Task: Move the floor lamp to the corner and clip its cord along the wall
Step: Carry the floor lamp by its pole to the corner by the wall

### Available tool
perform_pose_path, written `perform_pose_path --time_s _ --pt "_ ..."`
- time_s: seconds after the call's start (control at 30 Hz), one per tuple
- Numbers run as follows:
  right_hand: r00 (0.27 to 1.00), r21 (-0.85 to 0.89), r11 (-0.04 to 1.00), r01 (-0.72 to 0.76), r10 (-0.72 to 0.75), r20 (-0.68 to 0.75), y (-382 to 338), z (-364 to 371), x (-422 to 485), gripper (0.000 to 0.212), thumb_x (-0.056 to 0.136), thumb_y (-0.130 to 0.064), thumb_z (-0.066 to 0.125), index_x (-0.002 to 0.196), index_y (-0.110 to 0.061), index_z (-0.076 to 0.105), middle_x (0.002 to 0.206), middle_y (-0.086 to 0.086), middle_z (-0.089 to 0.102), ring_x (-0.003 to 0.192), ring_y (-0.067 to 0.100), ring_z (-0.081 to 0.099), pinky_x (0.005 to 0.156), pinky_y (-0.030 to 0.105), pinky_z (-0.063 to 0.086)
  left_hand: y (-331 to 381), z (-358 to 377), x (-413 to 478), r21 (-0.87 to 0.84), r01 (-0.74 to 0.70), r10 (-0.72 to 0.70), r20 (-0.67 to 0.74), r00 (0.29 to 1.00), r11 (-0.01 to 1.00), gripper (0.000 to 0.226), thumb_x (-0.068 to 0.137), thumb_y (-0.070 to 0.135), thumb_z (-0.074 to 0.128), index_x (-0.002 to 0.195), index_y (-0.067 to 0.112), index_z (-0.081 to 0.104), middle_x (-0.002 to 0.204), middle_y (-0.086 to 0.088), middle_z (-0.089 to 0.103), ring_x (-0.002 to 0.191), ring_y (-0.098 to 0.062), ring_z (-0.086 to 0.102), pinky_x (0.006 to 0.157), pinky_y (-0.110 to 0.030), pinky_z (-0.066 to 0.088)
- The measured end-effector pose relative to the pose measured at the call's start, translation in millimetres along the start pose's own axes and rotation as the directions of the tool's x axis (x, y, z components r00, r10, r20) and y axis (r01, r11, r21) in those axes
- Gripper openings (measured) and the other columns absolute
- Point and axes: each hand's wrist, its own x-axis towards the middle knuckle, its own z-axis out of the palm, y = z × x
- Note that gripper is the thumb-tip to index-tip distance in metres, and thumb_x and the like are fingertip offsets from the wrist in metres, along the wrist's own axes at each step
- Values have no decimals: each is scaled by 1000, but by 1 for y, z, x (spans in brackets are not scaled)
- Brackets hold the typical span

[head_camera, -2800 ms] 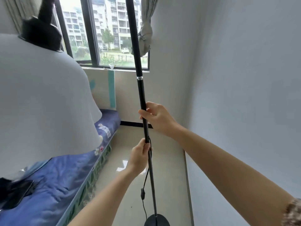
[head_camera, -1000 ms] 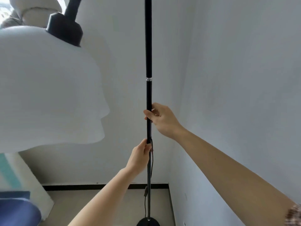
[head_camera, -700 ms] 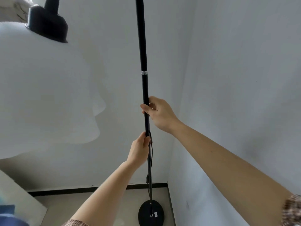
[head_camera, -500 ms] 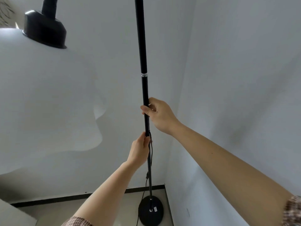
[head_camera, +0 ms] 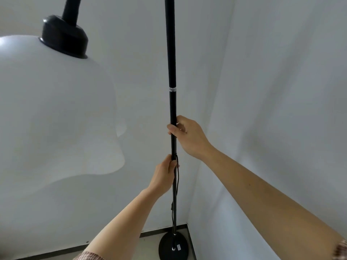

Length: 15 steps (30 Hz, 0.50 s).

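Note:
The floor lamp's black pole stands upright in front of the corner where two white walls meet. Its round black base sits on the floor close to both walls. My right hand grips the pole at mid height. Just below it, my left hand is closed around the pole. A thin black cord with an inline switch hangs down along the pole from beside my left hand. The white bell-shaped shade with its black cap fills the left side.
A dark baseboard runs along the foot of the back wall. The right wall is plain white and near my right arm. A strip of pale floor shows left of the base.
Earlier I faced a window and a blue bed; the view has swung to the corner. The lamp's base now stands close to the corner. Both hands keep their grip on the pole.

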Motion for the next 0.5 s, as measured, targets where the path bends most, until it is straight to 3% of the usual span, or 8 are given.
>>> perform_pose_path --time_s 0.23,0.5 --pt "999 -12 1000 -21 21 34 10 -4 24 22 93 -30 56 101 -11 64 95 11 73 93 25 67 91 41 51 -2 -7 18 -5 22 -22 79 997 1000 23 100 24 32 94 18 54 92 7 66 82 -21 60 69 -29 46" --pt "1000 -74 997 21 -21 -5 10 14 42 24 93 -31 56 104 -13 66 74 -1 63 76 18 62 68 21 47 -5 -22 29 0 112 -112 57 992 994 31 99 30 35 99 9 58 89 -9 61 79 -22 54 67 -33 41"
